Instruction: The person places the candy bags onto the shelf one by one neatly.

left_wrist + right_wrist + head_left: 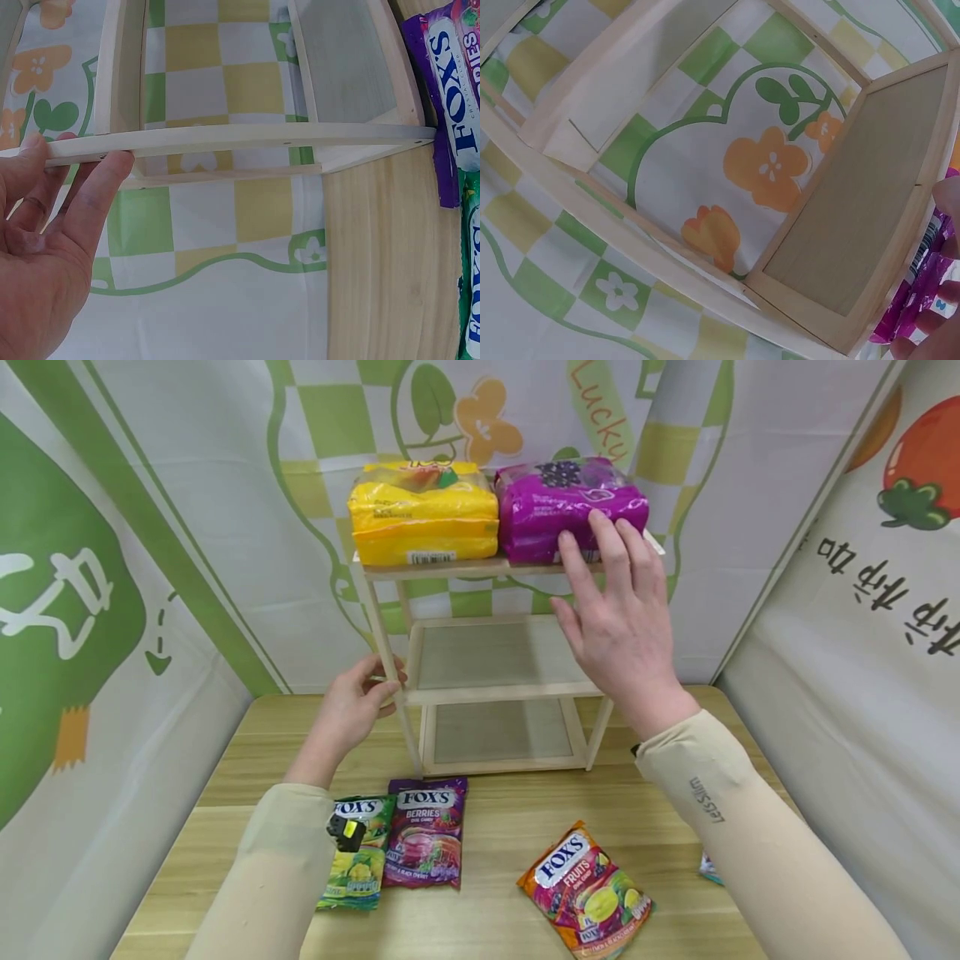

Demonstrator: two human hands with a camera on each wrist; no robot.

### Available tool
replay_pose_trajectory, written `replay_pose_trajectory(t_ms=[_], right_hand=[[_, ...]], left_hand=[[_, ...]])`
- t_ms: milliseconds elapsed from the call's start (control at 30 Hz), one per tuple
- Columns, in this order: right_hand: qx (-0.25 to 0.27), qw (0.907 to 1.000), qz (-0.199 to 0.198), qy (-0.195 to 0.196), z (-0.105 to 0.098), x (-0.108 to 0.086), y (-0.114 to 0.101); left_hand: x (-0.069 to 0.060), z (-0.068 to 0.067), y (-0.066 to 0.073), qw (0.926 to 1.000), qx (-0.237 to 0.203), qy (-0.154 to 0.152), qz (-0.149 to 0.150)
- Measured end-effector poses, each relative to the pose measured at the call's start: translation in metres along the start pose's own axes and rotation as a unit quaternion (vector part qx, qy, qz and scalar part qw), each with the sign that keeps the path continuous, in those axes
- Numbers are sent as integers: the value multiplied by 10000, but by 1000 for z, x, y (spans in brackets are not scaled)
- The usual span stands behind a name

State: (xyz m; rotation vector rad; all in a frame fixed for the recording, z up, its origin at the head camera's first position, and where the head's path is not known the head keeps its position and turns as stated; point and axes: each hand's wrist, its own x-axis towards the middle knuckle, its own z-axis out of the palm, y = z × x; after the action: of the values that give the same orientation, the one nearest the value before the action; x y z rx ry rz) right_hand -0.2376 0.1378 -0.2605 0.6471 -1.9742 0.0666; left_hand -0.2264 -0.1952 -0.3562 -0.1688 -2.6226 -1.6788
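A small wooden shelf rack (pixel 498 695) stands on the table. My left hand (pixel 347 710) grips its left front post, the thumb on one side and fingers on the other in the left wrist view. On the top shelf sit a yellow bread-like package (pixel 423 518) and, to its right, a purple package (pixel 536 518) with dark berries pictured. My right hand (pixel 626 610) reaches up to the purple package, its extended fingertips resting on the front. At the right edge of the right wrist view, the right fingers (pixel 930 322) lie against that purple wrapper.
On the table before the rack lie a green Fox's candy bag (pixel 367 868), partly behind the left forearm, a purple Fox's berries bag (pixel 424 835) and an orange Fox's fruits bag (pixel 588 893). Another packet (pixel 709 868) is mostly hidden by the right forearm. Printed curtains enclose the table.
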Motion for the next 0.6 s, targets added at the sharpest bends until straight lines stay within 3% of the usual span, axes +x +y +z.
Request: replay_pose_trajectory(t_ms=[333, 600], right_hand=[[197, 9992, 162, 306, -1, -2, 10], [463, 9950, 806, 364, 2, -10, 21]], left_hand=[[0, 0, -1, 10000, 28, 3, 11], [0, 0, -1, 10000, 49, 19, 36]])
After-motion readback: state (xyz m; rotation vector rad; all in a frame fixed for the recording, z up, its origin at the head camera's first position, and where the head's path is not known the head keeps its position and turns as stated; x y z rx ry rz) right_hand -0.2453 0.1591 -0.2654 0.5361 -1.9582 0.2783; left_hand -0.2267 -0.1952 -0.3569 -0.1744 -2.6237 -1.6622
